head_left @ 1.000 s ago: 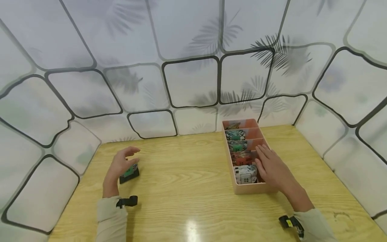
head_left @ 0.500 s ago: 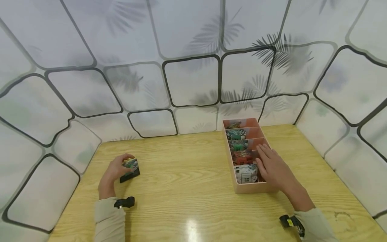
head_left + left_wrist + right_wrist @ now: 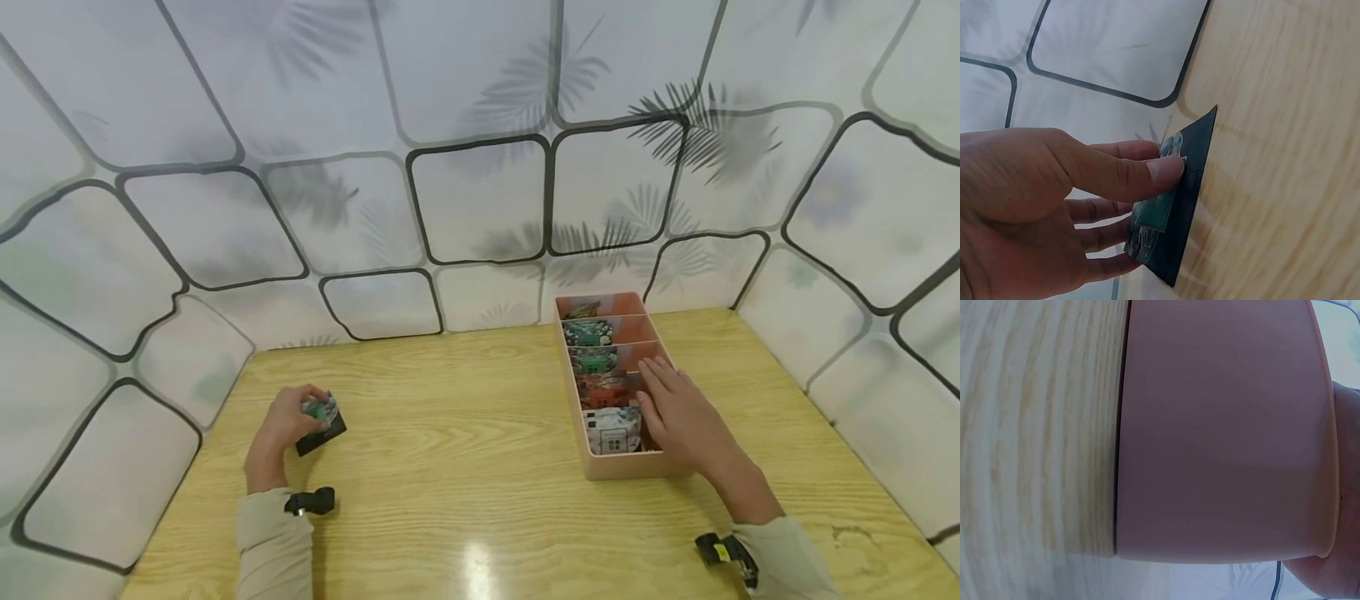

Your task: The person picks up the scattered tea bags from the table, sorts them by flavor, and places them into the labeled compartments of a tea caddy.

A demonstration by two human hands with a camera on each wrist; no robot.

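Observation:
My left hand [image 3: 279, 429] pinches a small flat packet [image 3: 321, 438] at the left of the table. In the left wrist view the thumb lies on the front of the packet [image 3: 1190, 199], which is black with a green label and a patterned print; the other fingers are behind it. The packet is tilted, its black edge close to the wood; whether it touches cannot be told. On the right, my right hand [image 3: 686, 421] rests with straight fingers over the right rim of a pink divided box [image 3: 622, 468]. The box's wall [image 3: 1222, 437] fills most of the right wrist view.
Compartments of the box hold white packets [image 3: 612, 432], red packets [image 3: 602, 392], green-labelled packets [image 3: 594, 361] and more behind. The box stands on a wooden table [image 3: 465, 417]. A patterned cloth wall [image 3: 480, 208] encloses the back and sides.
My left hand has come down to the packet and closed its thumb and fingers on it; the packet's upper part now looks bent. My right hand stays on the box.

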